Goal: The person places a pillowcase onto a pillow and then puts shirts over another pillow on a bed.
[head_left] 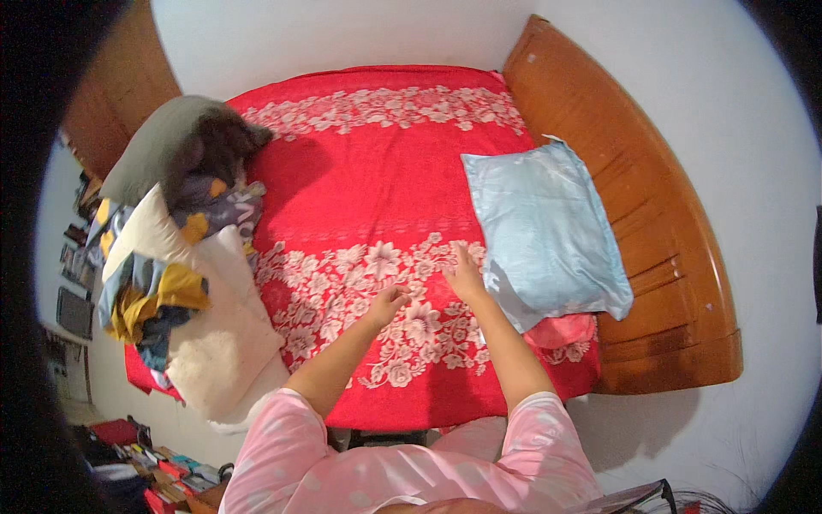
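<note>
My left hand [391, 302] is over the near floral band of the red blanket [360, 188], its fingers loosely bent and apart, with nothing in it. To its right, my right hand [465, 276] reaches farther forward with fingers spread, also holding nothing. It is close to the left edge of a light blue pillow [548, 227], which lies flat beside the headboard. Pinkish-red cloth [561, 331] shows from under the pillow's near edge. Whether either hand touches the blanket I cannot tell.
At the bed's left side are a dark grey-green bundle [158, 146], a cream pillow [150, 231], cream bedding [224, 343] and grey-yellow cloth [158, 300]. The wooden headboard [634, 188] borders the right; a white wall [342, 34] stands behind. Boxes and books [175, 471] sit at lower left.
</note>
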A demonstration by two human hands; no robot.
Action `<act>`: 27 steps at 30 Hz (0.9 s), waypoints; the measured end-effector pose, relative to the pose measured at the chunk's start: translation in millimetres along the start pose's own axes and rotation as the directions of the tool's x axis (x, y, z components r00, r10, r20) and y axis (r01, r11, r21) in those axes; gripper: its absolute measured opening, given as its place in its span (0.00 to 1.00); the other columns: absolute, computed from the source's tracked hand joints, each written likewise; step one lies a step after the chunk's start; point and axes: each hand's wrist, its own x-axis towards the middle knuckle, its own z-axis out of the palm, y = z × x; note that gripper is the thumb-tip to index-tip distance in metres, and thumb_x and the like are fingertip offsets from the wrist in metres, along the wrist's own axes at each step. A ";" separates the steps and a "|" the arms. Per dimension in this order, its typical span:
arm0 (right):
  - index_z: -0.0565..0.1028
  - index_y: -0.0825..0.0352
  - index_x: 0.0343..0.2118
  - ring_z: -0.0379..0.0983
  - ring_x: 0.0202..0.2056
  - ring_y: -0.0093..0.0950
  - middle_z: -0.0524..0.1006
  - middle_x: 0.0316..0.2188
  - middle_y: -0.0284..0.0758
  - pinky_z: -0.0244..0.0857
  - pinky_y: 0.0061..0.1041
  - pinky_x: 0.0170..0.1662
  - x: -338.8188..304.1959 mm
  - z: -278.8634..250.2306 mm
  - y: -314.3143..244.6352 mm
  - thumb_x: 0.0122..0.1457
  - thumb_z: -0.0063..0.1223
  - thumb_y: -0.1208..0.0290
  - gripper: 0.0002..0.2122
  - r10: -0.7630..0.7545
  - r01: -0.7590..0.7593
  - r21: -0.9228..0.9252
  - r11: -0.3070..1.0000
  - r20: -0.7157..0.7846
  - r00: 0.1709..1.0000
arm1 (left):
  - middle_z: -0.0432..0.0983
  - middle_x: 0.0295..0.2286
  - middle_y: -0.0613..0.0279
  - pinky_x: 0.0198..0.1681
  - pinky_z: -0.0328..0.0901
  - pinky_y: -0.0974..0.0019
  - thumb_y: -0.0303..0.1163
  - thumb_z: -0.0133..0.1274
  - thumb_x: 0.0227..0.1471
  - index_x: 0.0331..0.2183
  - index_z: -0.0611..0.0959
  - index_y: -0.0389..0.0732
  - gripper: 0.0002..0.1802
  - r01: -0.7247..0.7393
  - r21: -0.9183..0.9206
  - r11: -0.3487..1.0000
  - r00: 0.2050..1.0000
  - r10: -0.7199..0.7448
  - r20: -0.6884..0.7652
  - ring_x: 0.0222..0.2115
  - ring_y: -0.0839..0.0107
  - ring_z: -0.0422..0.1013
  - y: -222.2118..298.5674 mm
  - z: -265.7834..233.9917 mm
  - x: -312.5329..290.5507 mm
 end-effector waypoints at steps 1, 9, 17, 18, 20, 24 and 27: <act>0.48 0.67 0.60 0.54 0.58 0.45 0.58 0.56 0.52 0.52 0.36 0.58 -5.3 13.9 -24.2 0.53 0.52 0.68 0.34 -0.072 0.066 0.082 0.994 0.073 0.995 | 0.74 0.32 0.62 0.38 0.64 0.71 0.31 0.50 0.54 0.40 0.75 0.35 0.13 -0.004 0.001 1.000 0.999 0.004 -0.032 0.33 0.75 0.70 -9.3 -14.9 -12.9; 0.52 0.64 0.60 0.67 0.49 0.40 0.66 0.51 0.50 0.62 0.34 0.51 -60.9 123.2 -178.1 0.50 0.54 0.75 0.34 -0.229 0.126 0.250 0.960 0.448 0.864 | 0.73 0.36 0.61 0.42 0.64 0.70 0.30 0.50 0.54 0.43 0.73 0.36 0.14 -0.040 0.129 0.991 0.974 0.067 -0.215 0.37 0.75 0.68 -40.5 -92.4 -123.1; 0.59 0.65 0.57 0.71 0.43 0.26 0.72 0.45 0.41 0.65 0.24 0.46 -134.3 171.7 -234.6 0.53 0.49 0.78 0.26 -0.339 0.065 0.532 0.844 0.436 0.834 | 0.71 0.39 0.60 0.42 0.65 0.69 0.27 0.50 0.53 0.46 0.70 0.38 0.17 -0.153 0.060 0.986 0.848 0.162 -0.505 0.39 0.72 0.68 -35.1 -162.6 -227.6; 0.60 0.64 0.57 0.71 0.41 0.25 0.73 0.44 0.40 0.66 0.24 0.45 -143.3 178.8 -246.4 0.53 0.47 0.79 0.25 -0.376 0.136 0.491 0.861 0.431 0.821 | 0.71 0.39 0.59 0.43 0.64 0.68 0.26 0.51 0.52 0.46 0.70 0.38 0.18 -0.159 0.144 0.977 0.784 0.214 -0.582 0.39 0.71 0.67 -43.4 -183.2 -243.6; 0.60 0.63 0.57 0.71 0.41 0.25 0.73 0.44 0.40 0.65 0.24 0.45 -171.6 196.6 -293.1 0.53 0.47 0.79 0.25 -0.449 0.154 0.535 0.831 0.480 0.754 | 0.71 0.39 0.51 0.45 0.62 0.62 0.27 0.55 0.42 0.45 0.71 0.38 0.24 -0.075 0.472 0.878 0.574 0.425 -0.700 0.40 0.59 0.68 -68.5 -263.1 -305.7; 0.60 0.61 0.57 0.71 0.42 0.27 0.73 0.44 0.41 0.66 0.24 0.44 -181.0 188.5 -280.0 0.54 0.48 0.77 0.25 -0.423 0.187 0.455 0.871 0.498 0.757 | 0.57 0.52 0.48 0.55 0.51 0.55 0.36 0.59 0.40 0.49 0.69 0.42 0.32 0.145 0.600 0.787 0.295 0.544 -0.785 0.53 0.54 0.54 -18.6 -305.0 -349.0; 0.59 0.62 0.57 0.71 0.41 0.28 0.72 0.44 0.41 0.65 0.24 0.43 -179.3 191.3 -270.1 0.54 0.49 0.76 0.26 -0.382 0.141 0.436 0.889 0.534 0.754 | 0.53 0.55 0.48 0.57 0.48 0.52 0.40 0.62 0.38 0.52 0.65 0.44 0.39 0.558 0.560 0.613 0.051 0.648 -0.760 0.55 0.54 0.52 15.9 -322.2 -378.9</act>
